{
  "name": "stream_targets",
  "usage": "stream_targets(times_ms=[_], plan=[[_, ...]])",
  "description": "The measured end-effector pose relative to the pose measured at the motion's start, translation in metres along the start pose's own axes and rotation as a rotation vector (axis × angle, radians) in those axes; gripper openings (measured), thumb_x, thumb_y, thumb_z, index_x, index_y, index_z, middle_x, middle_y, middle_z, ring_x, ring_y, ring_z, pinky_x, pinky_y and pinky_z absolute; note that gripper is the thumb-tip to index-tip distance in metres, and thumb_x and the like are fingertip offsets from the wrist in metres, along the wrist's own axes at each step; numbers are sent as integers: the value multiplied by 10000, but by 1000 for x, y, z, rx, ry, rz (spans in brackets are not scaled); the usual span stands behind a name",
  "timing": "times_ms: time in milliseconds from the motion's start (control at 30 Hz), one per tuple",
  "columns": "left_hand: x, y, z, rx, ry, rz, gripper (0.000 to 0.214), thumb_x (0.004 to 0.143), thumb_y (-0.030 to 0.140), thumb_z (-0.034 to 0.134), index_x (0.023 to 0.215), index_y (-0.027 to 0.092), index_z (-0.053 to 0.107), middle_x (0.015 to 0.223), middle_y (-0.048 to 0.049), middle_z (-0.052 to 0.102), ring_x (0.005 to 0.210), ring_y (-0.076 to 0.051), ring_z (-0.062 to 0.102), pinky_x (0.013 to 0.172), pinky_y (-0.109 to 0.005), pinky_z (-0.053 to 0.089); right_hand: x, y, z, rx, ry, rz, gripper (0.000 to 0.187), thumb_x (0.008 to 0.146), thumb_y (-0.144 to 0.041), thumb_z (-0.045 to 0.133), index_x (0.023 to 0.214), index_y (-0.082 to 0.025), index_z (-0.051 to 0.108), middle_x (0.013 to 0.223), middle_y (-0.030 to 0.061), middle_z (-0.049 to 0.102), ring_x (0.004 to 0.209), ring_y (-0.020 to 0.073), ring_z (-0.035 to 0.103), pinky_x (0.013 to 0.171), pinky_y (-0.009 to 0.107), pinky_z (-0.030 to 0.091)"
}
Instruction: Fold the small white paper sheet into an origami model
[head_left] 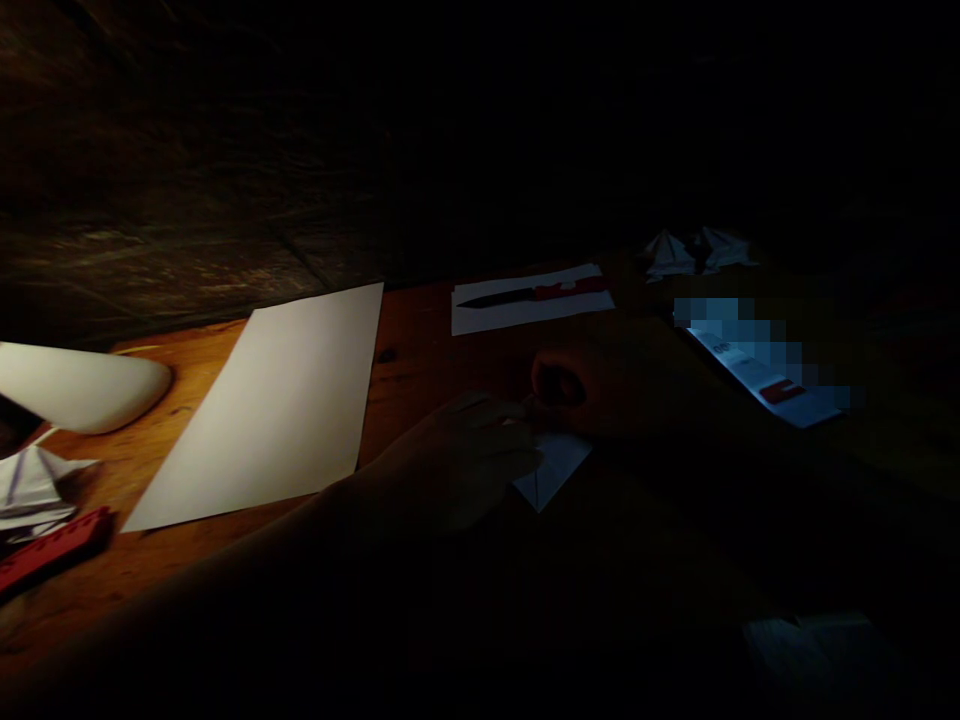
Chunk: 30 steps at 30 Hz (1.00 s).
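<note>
The scene is very dark. My left hand [465, 460] lies on a small folded piece of white paper [551, 475] on the wooden table [420, 350], fingers curled down onto it. My right hand [592, 385] sits just beyond, fingers bent and pinching at the paper's upper edge. Both hands are in deep shadow, so the exact grip is hard to see.
A blank white sheet [277, 400] lies to the left. A knife with a red handle [540, 293] rests on another sheet behind. Folded paper shapes [694, 252] sit at the back right, more folded paper [34, 485] and a red ruler [52, 550] at far left, a lit phone [765, 365] to the right.
</note>
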<state>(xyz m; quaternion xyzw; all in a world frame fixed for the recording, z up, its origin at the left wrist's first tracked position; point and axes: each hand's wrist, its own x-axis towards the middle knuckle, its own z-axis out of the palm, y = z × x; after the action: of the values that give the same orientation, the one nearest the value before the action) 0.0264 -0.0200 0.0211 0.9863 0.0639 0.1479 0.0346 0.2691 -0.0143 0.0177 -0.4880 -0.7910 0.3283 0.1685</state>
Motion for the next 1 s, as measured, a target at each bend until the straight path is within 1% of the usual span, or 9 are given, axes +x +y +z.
stream_targets(times_ms=[67,233,333,433,500,633,767,867,1000], plan=[[0,1,0,7,-2,-9,265,947,100,509,1133,169,684,1127,-63,742,1115,-254,613,940,-412,504,0,-2,-1,4,1,15,281,822,-466,700,954,-226,637,852,17,642,696,150,543,563,288,311],[2,2,-1,20,-8,-25,268,932,97,503,1095,184,697,1083,-74,740,1074,-251,620,910,-398,511,4,-7,3,-28,24,99,204,761,-349,726,903,-230,641,819,10,644,683,150,533,566,289,312],[0,0,0,-16,-19,-41,285,912,87,526,1120,188,694,1153,-73,735,1128,-249,619,960,-405,510,6,-5,3,-15,6,114,201,766,-342,725,910,-229,642,811,9,641,673,144,522,556,281,303],[-6,-5,4,-77,-4,-37,353,906,81,542,1214,204,662,1268,-60,718,1207,-247,615,999,-433,511,5,0,1,11,2,59,244,804,-418,722,935,-224,656,811,8,635,674,142,529,554,273,313],[-10,-7,6,-106,22,-13,380,899,89,558,1252,197,646,1312,-74,704,1267,-256,599,998,-443,526,6,4,0,15,5,23,267,821,-450,719,944,-217,673,813,9,636,676,140,532,564,271,326],[-12,-7,7,-73,59,-1,341,926,115,580,1249,196,647,1294,-72,716,1266,-249,613,1022,-445,539,9,9,-1,18,20,-31,207,836,-382,722,945,-206,710,823,12,667,703,142,564,592,266,340],[-11,-2,8,-50,53,0,258,937,189,623,1189,151,663,1267,-117,722,1275,-268,618,1031,-464,560,9,6,-10,19,57,-130,173,873,-260,683,1030,-224,746,976,14,742,825,154,633,690,270,401],[-12,-2,7,-84,38,-2,273,936,200,620,1199,130,643,1329,-154,688,1331,-279,589,1067,-480,555,6,2,-19,34,-19,-228,183,882,-237,707,1052,-238,772,1081,19,761,933,173,660,797,285,443],[-15,-3,4,-112,11,39,265,966,200,597,1216,118,626,1364,-162,667,1396,-271,542,1151,-473,502,5,7,-23,75,-127,-303,155,914,-252,698,1034,-241,795,1031,27,732,896,160,654,800,288,456]])
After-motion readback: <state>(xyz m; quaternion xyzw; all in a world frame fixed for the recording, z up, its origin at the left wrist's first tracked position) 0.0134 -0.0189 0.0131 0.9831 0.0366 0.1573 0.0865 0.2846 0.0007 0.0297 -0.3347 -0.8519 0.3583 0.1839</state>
